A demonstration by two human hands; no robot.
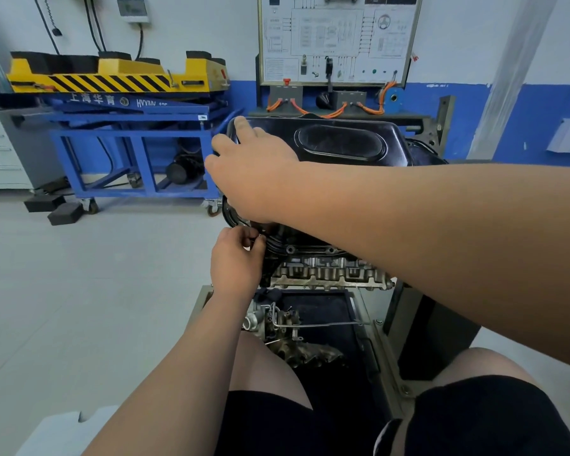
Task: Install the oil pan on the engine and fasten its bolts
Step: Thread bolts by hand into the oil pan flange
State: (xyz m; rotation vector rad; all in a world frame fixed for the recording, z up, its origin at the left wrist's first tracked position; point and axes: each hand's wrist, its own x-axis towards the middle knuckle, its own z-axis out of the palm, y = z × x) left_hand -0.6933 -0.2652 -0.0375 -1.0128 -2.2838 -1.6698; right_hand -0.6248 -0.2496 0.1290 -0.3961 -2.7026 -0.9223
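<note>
Right hand (pixel 250 172) presses oil pan (pixel 343 143), left hand (pixel 236 261) pinches bolt (pixel 259 237); cart (pixel 139 126) reads 上海华育.

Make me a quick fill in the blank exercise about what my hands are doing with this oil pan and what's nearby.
1. The right hand rests on the ____ side of the black oil pan.
2. The left hand pinches a small ____ at the pan's near flange.
3. The lift cart to the left has a blue frame and a ____ top with black stripes.

Missing words: left; bolt; yellow.
</note>
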